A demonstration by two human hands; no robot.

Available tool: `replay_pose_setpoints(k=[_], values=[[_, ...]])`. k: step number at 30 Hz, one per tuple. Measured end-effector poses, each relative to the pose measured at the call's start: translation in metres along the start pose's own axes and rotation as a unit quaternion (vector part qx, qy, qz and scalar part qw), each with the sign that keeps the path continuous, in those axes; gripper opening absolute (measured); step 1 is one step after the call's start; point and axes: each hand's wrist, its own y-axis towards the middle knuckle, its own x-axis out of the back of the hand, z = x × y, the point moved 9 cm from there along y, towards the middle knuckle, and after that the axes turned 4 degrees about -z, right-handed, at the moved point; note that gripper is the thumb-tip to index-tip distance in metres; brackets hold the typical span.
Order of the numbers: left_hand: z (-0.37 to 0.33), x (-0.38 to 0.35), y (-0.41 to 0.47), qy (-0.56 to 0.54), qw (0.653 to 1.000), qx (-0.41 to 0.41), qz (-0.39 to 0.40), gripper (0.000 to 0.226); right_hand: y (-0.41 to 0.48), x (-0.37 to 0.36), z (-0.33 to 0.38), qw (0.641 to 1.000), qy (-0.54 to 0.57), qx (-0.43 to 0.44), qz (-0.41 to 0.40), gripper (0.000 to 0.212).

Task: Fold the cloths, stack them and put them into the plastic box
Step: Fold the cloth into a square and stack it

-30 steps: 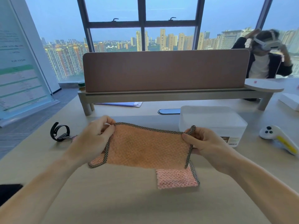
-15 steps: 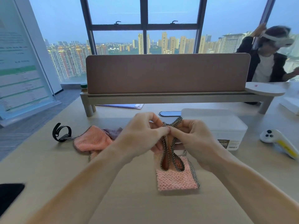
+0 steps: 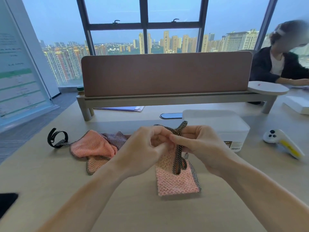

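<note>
Both hands, left hand (image 3: 147, 148) and right hand (image 3: 199, 146), are pinching the waffle-textured pink cloth (image 3: 177, 180) by its checkered edge, its lower part hanging toward 6 o'clock above the desk (image 3: 50, 178); translucent plastic box (image 3: 230, 124) sitting at 2 o'clock.

A high-rise office; a long pale shared desk (image 3: 50, 190) carries a brown fabric privacy divider (image 3: 165, 72) across its far side; tall windows (image 3: 143, 24) beyond overlook city towers; another person (image 3: 277, 64) sits far right; a printed poster (image 3: 18, 77) stands left.

Both hands, left hand (image 3: 147, 148) and right hand (image 3: 199, 144), have brought the spread cloth's (image 3: 178, 148) edges together.
</note>
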Motion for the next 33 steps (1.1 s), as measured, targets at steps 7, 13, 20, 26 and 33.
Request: replay_pose_setpoints(k=[7,13,20,26,33], values=[[0.042,0.025,0.013,-0.025,0.998,0.057,-0.025,0.075,0.004,0.005,0.005,0.996,-0.034,0.060,0.055,0.021],[0.087,-0.029,-0.006,-0.347,0.916,0.200,0.034,0.039,0.001,0.023,-0.006,0.985,-0.116,0.125,-0.019,0.030],[0.119,-0.034,-0.018,-0.119,0.958,0.210,-0.157,0.013,0.013,0.033,-0.065,0.926,-0.340,0.106,-0.127,0.010],[0.124,-0.037,-0.015,0.073,0.971,0.156,-0.163,0.030,0.014,0.022,-0.088,0.905,-0.405,0.064,-0.116,0.017],[0.106,-0.037,-0.020,0.110,0.971,0.110,-0.183,0.032,0.012,0.029,-0.082,0.891,-0.432,0.067,-0.125,0.032]])
